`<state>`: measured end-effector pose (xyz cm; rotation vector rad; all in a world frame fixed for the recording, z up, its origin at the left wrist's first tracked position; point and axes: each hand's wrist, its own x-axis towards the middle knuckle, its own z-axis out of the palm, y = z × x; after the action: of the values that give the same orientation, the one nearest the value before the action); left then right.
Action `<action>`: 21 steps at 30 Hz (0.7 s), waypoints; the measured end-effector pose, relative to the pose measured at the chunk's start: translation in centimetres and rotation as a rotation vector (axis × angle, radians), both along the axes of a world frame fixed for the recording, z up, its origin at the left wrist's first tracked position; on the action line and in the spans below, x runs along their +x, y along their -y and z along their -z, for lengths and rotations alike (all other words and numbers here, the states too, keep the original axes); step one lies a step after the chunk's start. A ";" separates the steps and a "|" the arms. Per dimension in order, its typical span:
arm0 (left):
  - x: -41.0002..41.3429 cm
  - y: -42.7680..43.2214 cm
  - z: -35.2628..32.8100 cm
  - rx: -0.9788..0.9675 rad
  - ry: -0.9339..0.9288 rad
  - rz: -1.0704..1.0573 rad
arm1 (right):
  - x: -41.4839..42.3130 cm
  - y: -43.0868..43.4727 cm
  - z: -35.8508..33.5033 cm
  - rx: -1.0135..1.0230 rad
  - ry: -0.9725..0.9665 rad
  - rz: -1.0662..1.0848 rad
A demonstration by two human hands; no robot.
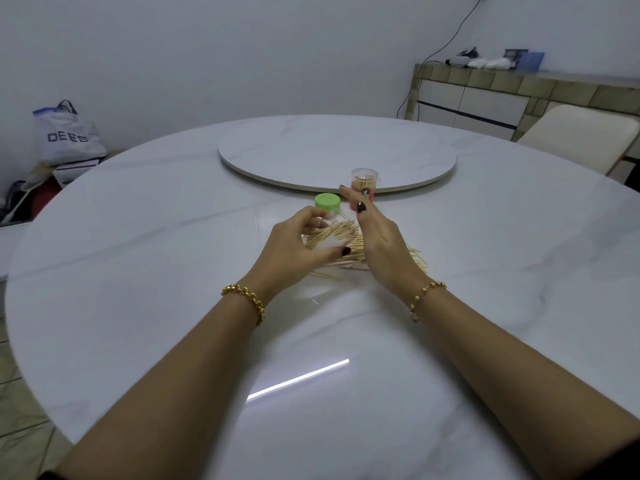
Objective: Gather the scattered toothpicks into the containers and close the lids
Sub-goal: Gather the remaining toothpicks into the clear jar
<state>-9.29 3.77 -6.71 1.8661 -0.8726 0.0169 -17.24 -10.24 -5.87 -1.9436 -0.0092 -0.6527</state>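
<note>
1. Looking down on a round white marble-look worktop [138,271] w/ a lazy Susan [311,150] at its middle.
2. Gripping a bunch of toothpicks [332,232] in left hand [294,251]: fingers curled over the top, thumb underneath, bunch slanting up to the right.
3. Holding right hand [379,240] on edge, palm facing left, fingers straight & together, set against the right side of the bunch (no grasp).
4. Lying flat on the worktop under & btwn both hands: loose toothpicks [417,259], fanning out past the right wrist.
5. Standing just behind the left fingers: green-lidded container [327,201], lid on, clear body mostly hidden; can't tell if touched.
6. Standing upright just behind the right fingertips, close to the lazy Susan rim: orange-labelled container [364,183], clear top, toothpicks inside.
7. Wearing gold bracelets [244,299] on both wrists.
8. Further off: pale chair [581,140] & sideboard [485,98] at right, printed bag [65,136] on the floor at left.
</note>
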 end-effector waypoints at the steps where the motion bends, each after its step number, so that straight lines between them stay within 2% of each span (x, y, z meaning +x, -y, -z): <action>1: 0.2 -0.1 0.0 -0.009 -0.001 -0.018 | 0.1 0.0 0.2 -0.001 0.001 0.013; 11: 0.8 -0.6 -0.1 -0.084 0.000 -0.089 | 0.4 -0.5 1.7 -0.253 0.102 0.050; 17: 0.3 -0.3 -0.2 -0.061 0.050 -0.029 | 0.3 0.1 1.1 -0.251 0.102 0.133; 21: 0.4 -0.4 -0.2 -0.082 0.031 -0.050 | 0.4 -0.5 1.1 -0.101 0.134 0.088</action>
<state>-8.87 4.22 -6.48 1.8153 -0.8343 0.1116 -16.80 -9.78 -6.93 -2.0030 -0.0409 -0.8542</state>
